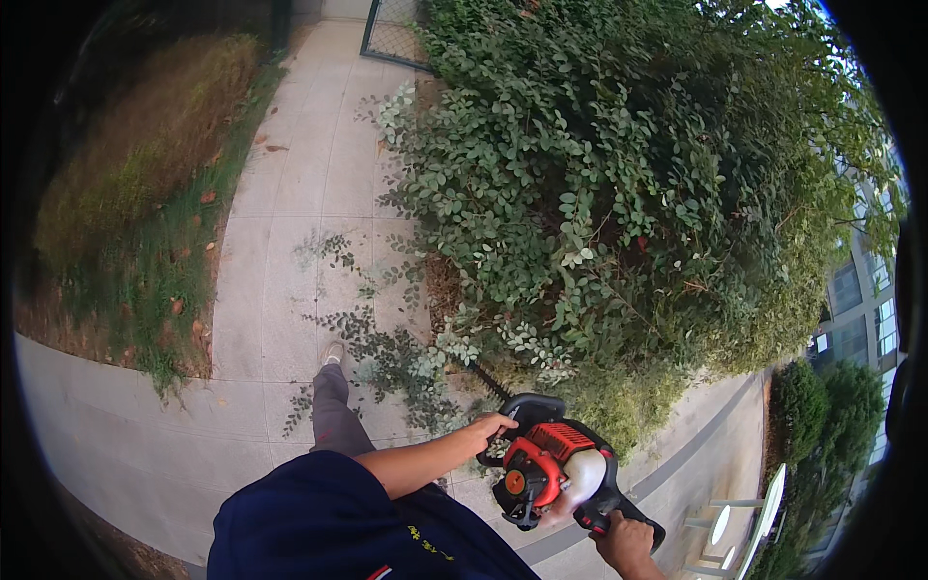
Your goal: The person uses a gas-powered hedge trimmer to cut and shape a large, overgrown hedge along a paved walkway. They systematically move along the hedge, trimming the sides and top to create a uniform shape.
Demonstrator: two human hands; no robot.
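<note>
A red and black engine-driven hedge trimmer (551,464) is held low at the right of my body. My left hand (496,429) grips its black front loop handle, while my right hand (625,540) is closed round the rear handle. The toothed blade (489,380) points up and left in the picture; its far end is hidden among leaves at the foot of a large leafy hedge (580,203). Leafy sprigs (391,355) lie on or hang over the pale paving beside the blade.
A paved path (290,181) runs along the hedge, with a grass bed (167,290) on its left. My shoe (332,353) stands on the paving near the sprigs. A mesh gate (395,36) is at the far end; a white table with stools (761,522) stands lower right.
</note>
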